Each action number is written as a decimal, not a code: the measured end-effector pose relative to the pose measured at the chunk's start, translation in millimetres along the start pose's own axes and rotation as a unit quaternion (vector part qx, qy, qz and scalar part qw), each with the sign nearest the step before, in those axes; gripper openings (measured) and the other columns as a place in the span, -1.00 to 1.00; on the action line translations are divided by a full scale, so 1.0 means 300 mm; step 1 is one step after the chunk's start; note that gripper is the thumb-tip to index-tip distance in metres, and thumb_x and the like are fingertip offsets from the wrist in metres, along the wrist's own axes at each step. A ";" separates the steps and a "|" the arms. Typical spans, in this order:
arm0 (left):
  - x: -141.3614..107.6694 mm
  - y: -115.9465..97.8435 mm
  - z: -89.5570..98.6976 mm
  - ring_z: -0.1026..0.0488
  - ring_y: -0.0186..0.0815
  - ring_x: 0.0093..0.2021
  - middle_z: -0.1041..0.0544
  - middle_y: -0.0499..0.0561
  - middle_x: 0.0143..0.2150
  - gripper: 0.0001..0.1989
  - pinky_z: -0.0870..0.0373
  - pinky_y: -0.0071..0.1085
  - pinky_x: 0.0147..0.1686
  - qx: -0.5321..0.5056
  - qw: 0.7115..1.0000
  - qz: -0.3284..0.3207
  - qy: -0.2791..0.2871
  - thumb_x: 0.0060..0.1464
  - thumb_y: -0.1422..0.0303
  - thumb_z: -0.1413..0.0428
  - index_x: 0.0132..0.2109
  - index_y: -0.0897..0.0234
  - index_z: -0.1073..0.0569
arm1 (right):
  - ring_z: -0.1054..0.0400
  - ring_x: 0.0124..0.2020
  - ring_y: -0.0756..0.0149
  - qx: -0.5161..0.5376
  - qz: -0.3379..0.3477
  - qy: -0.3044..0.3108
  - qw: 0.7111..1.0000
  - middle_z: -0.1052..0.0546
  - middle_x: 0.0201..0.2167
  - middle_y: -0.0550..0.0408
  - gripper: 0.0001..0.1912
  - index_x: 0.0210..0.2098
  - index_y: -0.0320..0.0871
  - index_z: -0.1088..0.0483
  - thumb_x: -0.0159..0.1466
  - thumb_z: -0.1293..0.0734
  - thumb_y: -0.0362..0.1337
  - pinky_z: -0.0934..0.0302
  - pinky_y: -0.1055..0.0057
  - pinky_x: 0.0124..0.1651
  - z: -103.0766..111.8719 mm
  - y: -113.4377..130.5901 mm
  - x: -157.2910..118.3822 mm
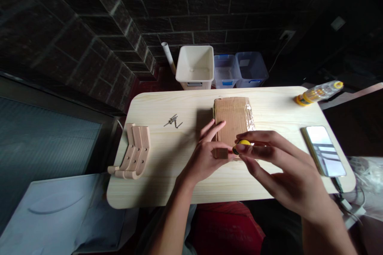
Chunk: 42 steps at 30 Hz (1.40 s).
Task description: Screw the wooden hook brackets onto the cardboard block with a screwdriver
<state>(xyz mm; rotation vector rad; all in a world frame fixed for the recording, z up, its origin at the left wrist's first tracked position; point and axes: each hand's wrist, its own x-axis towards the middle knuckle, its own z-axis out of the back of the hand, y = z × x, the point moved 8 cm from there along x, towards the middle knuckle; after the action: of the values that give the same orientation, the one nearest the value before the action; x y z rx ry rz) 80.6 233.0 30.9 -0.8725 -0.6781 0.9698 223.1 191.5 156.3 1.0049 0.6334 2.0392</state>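
Observation:
My left hand (201, 158) grips a small wooden piece (222, 153) whose square end shows. Two of its fingers reach over the near left part of a taped cardboard box (231, 113). Against the wood, the fingertips of my right hand (285, 163) pinch a yellow-and-black screwdriver (244, 142); only its rounded handle shows, and the shaft and tip are hidden. Left of the box lies a loose pile of dark screws (172, 120). Several curved wooden hooks (136, 152) with drilled holes rest side by side at the table's left end.
The pale wooden table (167, 183) has rounded corners. On its right side lie a phone (325, 151) with a cable and a clear bottle with yellow ends (318, 93). Beyond the far edge stand a cream bin (195, 63) and two clear tubs (226, 72).

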 end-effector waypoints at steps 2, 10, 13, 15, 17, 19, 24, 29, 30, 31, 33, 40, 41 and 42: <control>0.000 -0.003 0.000 0.03 0.04 0.58 -0.24 0.01 0.53 -0.78 -0.17 0.09 0.47 -0.001 1.000 0.004 0.001 0.16 0.11 -0.34 -0.19 0.14 -0.70 | -0.47 0.14 0.28 0.003 0.000 0.000 1.000 -0.53 0.07 -0.03 -0.57 0.13 -0.08 -0.48 0.34 -0.39 -0.57 -0.40 0.43 0.16 -0.001 0.001 0.003; -0.002 -0.009 0.000 0.00 0.06 0.58 -0.25 0.01 0.52 -0.81 -0.17 0.11 0.47 -0.001 1.000 0.002 -0.011 0.12 0.15 -0.37 -0.21 0.14 -0.69 | -0.47 0.14 0.32 0.006 0.006 0.003 1.000 -0.53 0.07 -0.02 -0.58 0.12 -0.10 -0.49 0.34 -0.39 -0.58 -0.39 0.47 0.15 -0.008 0.002 0.011; -0.005 -0.006 -0.003 0.00 0.05 0.58 -0.26 0.01 0.52 -0.82 -0.18 0.09 0.47 0.004 1.000 -0.001 -0.015 0.13 0.17 -0.37 -0.20 0.14 -0.69 | -0.47 0.13 0.31 0.005 0.007 0.004 1.000 -0.53 0.07 -0.03 -0.57 0.13 -0.10 -0.48 0.34 -0.39 -0.58 -0.40 0.46 0.15 -0.010 0.002 0.013; -0.007 -0.003 -0.005 0.00 0.04 0.58 -0.26 0.01 0.52 -0.82 -0.18 0.08 0.47 0.007 1.000 -0.001 -0.016 0.13 0.18 -0.38 -0.18 0.14 -0.69 | -0.48 0.13 0.31 0.007 0.006 0.006 1.000 -0.53 0.07 -0.03 -0.58 0.12 -0.11 -0.49 0.34 -0.39 -0.58 -0.41 0.46 0.15 -0.011 0.002 0.012; -0.008 -0.003 -0.007 0.00 0.04 0.58 -0.25 0.00 0.52 -0.82 -0.17 0.07 0.48 0.010 1.000 -0.003 -0.016 0.13 0.19 -0.38 -0.16 0.13 -0.68 | -0.48 0.13 0.31 0.010 0.006 0.006 1.000 -0.53 0.07 -0.03 -0.59 0.11 -0.11 -0.49 0.34 -0.39 -0.58 -0.41 0.46 0.15 -0.012 0.003 0.011; -0.009 -0.005 -0.007 0.01 0.05 0.58 -0.25 0.00 0.52 -0.83 -0.16 0.07 0.48 0.013 1.000 -0.006 -0.017 0.13 0.20 -0.38 -0.16 0.13 -0.68 | -0.48 0.13 0.31 0.011 0.007 0.004 1.000 -0.53 0.07 -0.03 -0.60 0.10 -0.11 -0.49 0.34 -0.40 -0.57 -0.41 0.46 0.15 -0.012 0.003 0.010; -0.012 -0.010 -0.007 0.01 0.05 0.58 -0.26 0.00 0.52 -0.83 -0.15 0.07 0.49 0.023 1.000 -0.009 -0.018 0.12 0.22 -0.38 -0.15 0.14 -0.67 | -0.48 0.12 0.32 0.006 0.006 0.002 1.000 -0.53 0.07 -0.02 -0.60 0.11 -0.10 -0.49 0.34 -0.40 -0.56 -0.41 0.47 0.14 -0.012 0.003 0.010; -0.016 -0.013 -0.015 0.02 0.05 0.58 -0.23 0.00 0.53 -0.74 -0.16 0.09 0.48 0.041 0.999 -0.015 -0.017 0.15 0.23 -0.36 -0.01 0.08 -0.68 | -0.48 0.13 0.31 0.005 0.006 0.002 1.000 -0.53 0.06 -0.02 -0.58 0.12 -0.09 -0.49 0.34 -0.40 -0.56 -0.41 0.45 0.15 -0.008 0.005 0.008; -0.016 -0.013 -0.017 0.02 0.06 0.58 -0.23 -0.01 0.53 -0.75 -0.16 0.09 0.48 0.043 0.999 -0.015 -0.016 0.15 0.22 -0.36 -0.01 0.07 -0.68 | -0.48 0.13 0.31 0.004 0.005 0.003 1.000 -0.53 0.06 -0.01 -0.58 0.13 -0.09 -0.49 0.34 -0.40 -0.56 -0.41 0.45 0.15 -0.008 0.005 0.008; -0.017 -0.013 -0.017 0.02 0.06 0.58 -0.23 -0.01 0.53 -0.75 -0.16 0.09 0.48 0.044 0.999 -0.015 -0.015 0.15 0.21 -0.35 -0.02 0.07 -0.69 | -0.48 0.13 0.31 0.004 0.005 0.003 1.000 -0.53 0.06 -0.01 -0.57 0.13 -0.09 -0.49 0.34 -0.40 -0.56 -0.41 0.45 0.15 -0.008 0.005 0.008; -0.016 -0.014 -0.016 0.02 0.06 0.58 -0.23 -0.01 0.53 -0.75 -0.15 0.08 0.48 0.041 0.999 -0.013 -0.015 0.15 0.20 -0.36 -0.03 0.07 -0.69 | -0.47 0.14 0.31 0.004 0.005 0.003 1.000 -0.53 0.06 -0.01 -0.57 0.13 -0.09 -0.49 0.34 -0.39 -0.57 -0.41 0.45 0.14 -0.008 0.004 0.008; -0.010 -0.014 -0.007 0.05 0.06 0.59 -0.22 0.01 0.54 -0.75 -0.10 0.11 0.49 -0.008 1.000 -0.004 -0.019 0.11 0.19 -0.39 -0.07 0.10 -0.69 | -0.48 0.13 0.27 0.002 -0.002 0.000 1.000 -0.53 0.07 -0.03 -0.58 0.11 -0.08 -0.49 0.34 -0.40 -0.56 -0.43 0.41 0.14 -0.004 -0.001 0.005; -0.010 -0.013 -0.006 0.05 0.06 0.59 -0.23 0.00 0.53 -0.78 -0.10 0.11 0.49 -0.013 1.000 -0.003 -0.020 0.11 0.19 -0.39 -0.10 0.11 -0.69 | -0.49 0.13 0.27 0.002 -0.001 0.000 1.000 -0.54 0.06 -0.03 -0.58 0.11 -0.07 -0.49 0.34 -0.40 -0.56 -0.43 0.40 0.14 -0.003 0.000 0.004; -0.009 -0.012 -0.006 0.04 0.06 0.58 -0.24 0.00 0.53 -0.80 -0.10 0.12 0.49 -0.017 1.000 -0.003 -0.022 0.12 0.19 -0.38 -0.13 0.11 -0.69 | -0.49 0.13 0.27 0.001 0.000 -0.001 1.000 -0.54 0.06 -0.03 -0.58 0.11 -0.07 -0.49 0.33 -0.40 -0.56 -0.43 0.40 0.13 -0.002 0.001 0.004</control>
<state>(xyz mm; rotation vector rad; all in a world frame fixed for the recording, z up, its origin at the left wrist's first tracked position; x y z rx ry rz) 82.4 228.9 33.0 -0.8803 -0.7354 0.9777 222.0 192.3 156.6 1.0078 0.6350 2.0389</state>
